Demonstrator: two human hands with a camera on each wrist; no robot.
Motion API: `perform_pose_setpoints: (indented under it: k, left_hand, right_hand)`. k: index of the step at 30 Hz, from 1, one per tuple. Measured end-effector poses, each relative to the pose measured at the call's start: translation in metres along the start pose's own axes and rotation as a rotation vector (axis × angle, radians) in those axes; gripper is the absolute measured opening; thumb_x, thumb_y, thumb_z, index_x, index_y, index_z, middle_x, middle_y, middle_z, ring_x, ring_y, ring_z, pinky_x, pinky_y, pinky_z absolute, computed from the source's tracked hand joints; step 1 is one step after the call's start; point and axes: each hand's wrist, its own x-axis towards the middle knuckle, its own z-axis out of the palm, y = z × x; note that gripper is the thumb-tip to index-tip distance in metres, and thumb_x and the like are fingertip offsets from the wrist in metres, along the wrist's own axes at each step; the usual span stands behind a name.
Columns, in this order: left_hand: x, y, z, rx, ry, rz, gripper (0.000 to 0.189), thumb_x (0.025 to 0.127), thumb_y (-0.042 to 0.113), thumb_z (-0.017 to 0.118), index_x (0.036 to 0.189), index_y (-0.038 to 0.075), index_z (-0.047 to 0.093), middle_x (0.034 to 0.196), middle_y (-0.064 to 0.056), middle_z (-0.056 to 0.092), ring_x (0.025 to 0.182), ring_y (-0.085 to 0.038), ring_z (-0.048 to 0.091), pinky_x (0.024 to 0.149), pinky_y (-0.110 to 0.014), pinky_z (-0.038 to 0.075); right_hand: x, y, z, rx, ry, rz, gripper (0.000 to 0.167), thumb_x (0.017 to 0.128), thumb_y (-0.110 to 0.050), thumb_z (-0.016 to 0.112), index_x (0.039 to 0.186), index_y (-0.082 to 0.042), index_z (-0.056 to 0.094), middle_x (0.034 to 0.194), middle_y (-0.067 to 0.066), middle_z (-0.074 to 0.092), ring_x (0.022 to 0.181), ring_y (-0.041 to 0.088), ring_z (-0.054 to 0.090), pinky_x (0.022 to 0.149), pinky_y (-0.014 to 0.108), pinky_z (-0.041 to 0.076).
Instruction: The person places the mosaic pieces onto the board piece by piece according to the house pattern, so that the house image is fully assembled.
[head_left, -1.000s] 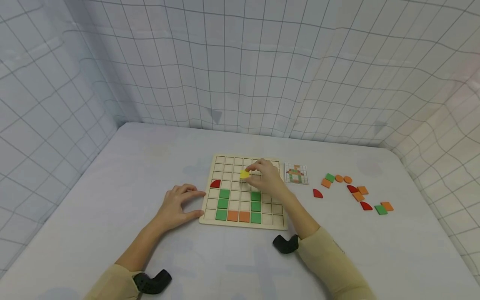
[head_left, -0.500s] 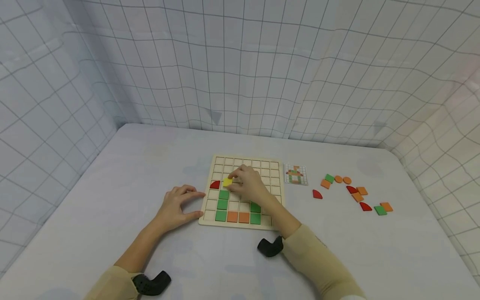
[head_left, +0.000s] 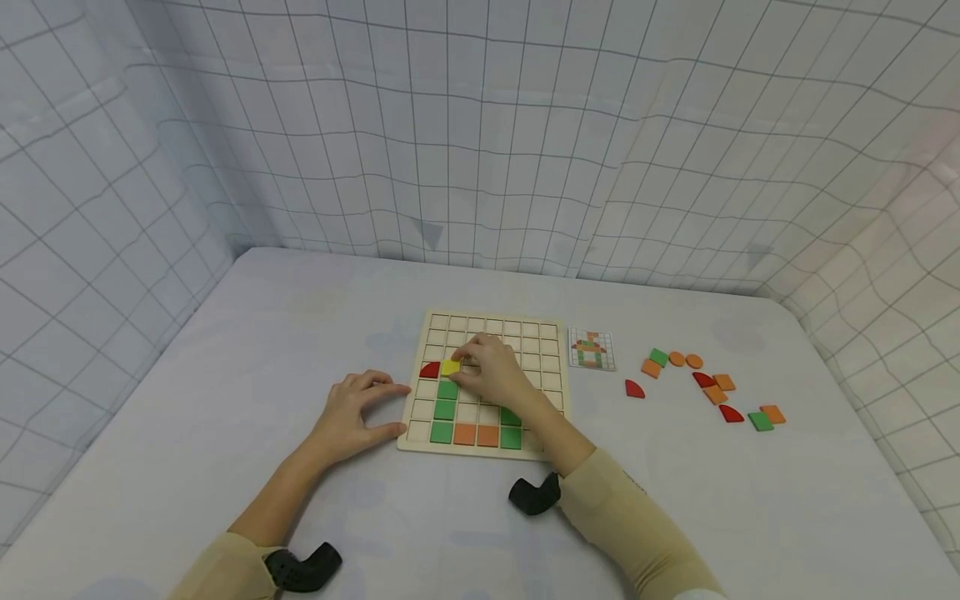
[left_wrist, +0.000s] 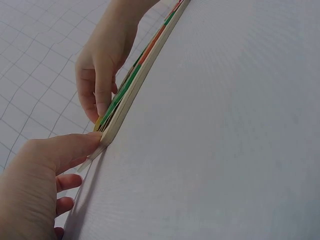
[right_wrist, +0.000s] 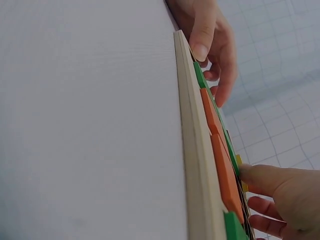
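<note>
A pale wooden grid board (head_left: pixel 493 325) lies on the table. My right hand (head_left: pixel 497 373) is over it, thumb and fingertips pinching a small yellow square tile (head_left: pixel 449 367) at the cell just right of a red quarter-circle tile (head_left: pixel 430 370). Below the yellow tile runs a column of green square tiles (head_left: pixel 445 409). Two orange square tiles (head_left: pixel 464 435) sit in the bottom row, and another green column is partly hidden by my right hand. My left hand (head_left: pixel 352 415) rests at the board's left edge, thumb and fingertips spread apart and touching the rim (left_wrist: pixel 120 117).
Right of the board lies a pattern card (head_left: pixel 592 348) with a coloured grid picture. Farther right, loose tiles are scattered: orange circles (head_left: pixel 677 358), orange squares (head_left: pixel 772 413), green squares (head_left: pixel 761 421) and red quarter-circles (head_left: pixel 634 389). A tiled white curtain (head_left: pixel 480 142) stands behind the table.
My right hand has carried the yellow tile left and toward me, from the upper middle of the board to beside the red tile. My left hand has stayed at the board's edge.
</note>
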Motion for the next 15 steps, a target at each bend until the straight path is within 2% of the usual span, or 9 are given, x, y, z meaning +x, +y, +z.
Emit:
perform_pose_setpoints:
  k: [8,15]
  left_hand:
    - [0.0000,0.0000,0.0002,0.001,-0.004,-0.006,0.043,0.069,0.030,0.076,0.109,0.015,0.067,0.106,-0.006,0.055,0.096,-0.027,0.045,0.078,-0.045,0.029]
    - [0.0003,0.0005,-0.0001,0.002,-0.008,-0.009,0.044,0.069,0.030,0.076,0.109,0.015,0.067,0.106,-0.006,0.055,0.097,-0.027,0.045,0.079,-0.046,0.029]
  right_hand:
    - [-0.0008,0.0009,-0.0012,0.015,-0.018,0.003,0.025,0.081,-0.029,0.070,0.099,-0.013,0.069,0.097,0.002,0.057,0.090,0.018,0.050,0.078,0.038,0.038]
    - [-0.0007,0.0006,-0.0018,0.021,-0.035,0.024,0.026,0.081,-0.030,0.069,0.101,-0.014,0.069,0.100,0.003,0.057,0.095,0.020,0.050,0.080,0.039,0.038]
